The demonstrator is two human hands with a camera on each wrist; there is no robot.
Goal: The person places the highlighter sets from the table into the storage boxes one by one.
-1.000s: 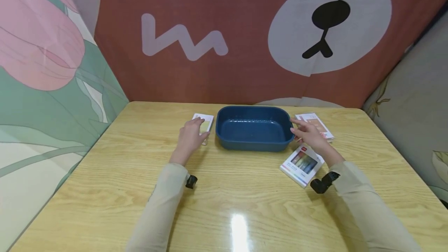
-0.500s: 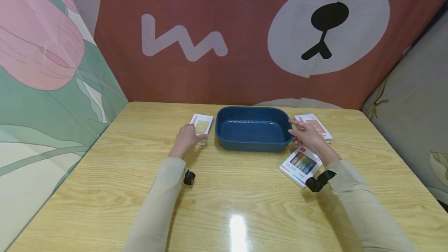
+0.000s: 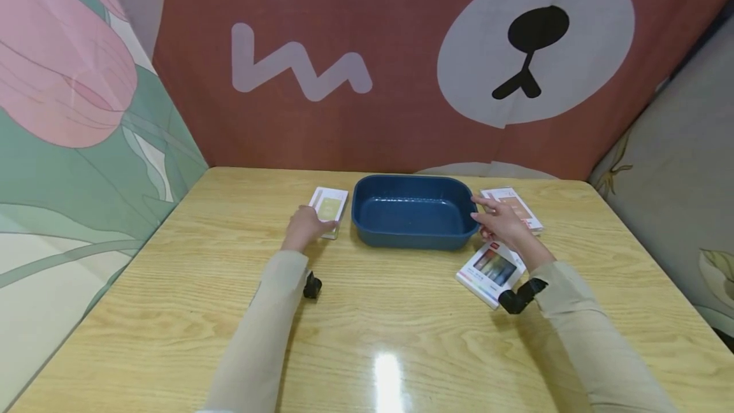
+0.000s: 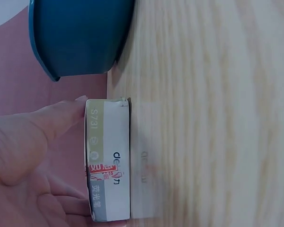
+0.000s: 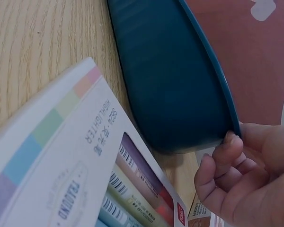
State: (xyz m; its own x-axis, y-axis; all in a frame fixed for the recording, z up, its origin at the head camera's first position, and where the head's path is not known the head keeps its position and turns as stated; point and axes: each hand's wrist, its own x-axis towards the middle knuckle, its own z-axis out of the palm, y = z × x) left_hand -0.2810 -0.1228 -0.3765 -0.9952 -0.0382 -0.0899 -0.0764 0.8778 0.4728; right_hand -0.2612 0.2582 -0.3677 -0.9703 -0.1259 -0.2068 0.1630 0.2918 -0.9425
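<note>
In the head view, my left hand (image 3: 304, 229) is at the near left side of a small white and yellow highlighter box (image 3: 330, 205) lying flat on the table. The left wrist view shows the thumb at one edge of that box (image 4: 116, 142) and fingers at the opposite edge. A deep blue rectangular plastic basin (image 3: 411, 241) stands just right of it. My right hand (image 3: 504, 225) pinches the basin's right rim between thumb and index finger, the other fingers curled below, as the right wrist view shows. The basin's inside looks bare.
A windowed box of highlighters (image 3: 486, 273) lies tilted at the basin's near right, below my right wrist. Behind that hand lies another flat box with an orange-brown panel (image 3: 515, 204). The wooden table (image 3: 344, 336) meets a bear-patterned cloth (image 3: 287, 126) at its back edge.
My left hand has drawn back toward me, from above the left highlighter box to its near edge, with thumb and fingers closing on its sides. The right hand stays at the basin's rim.
</note>
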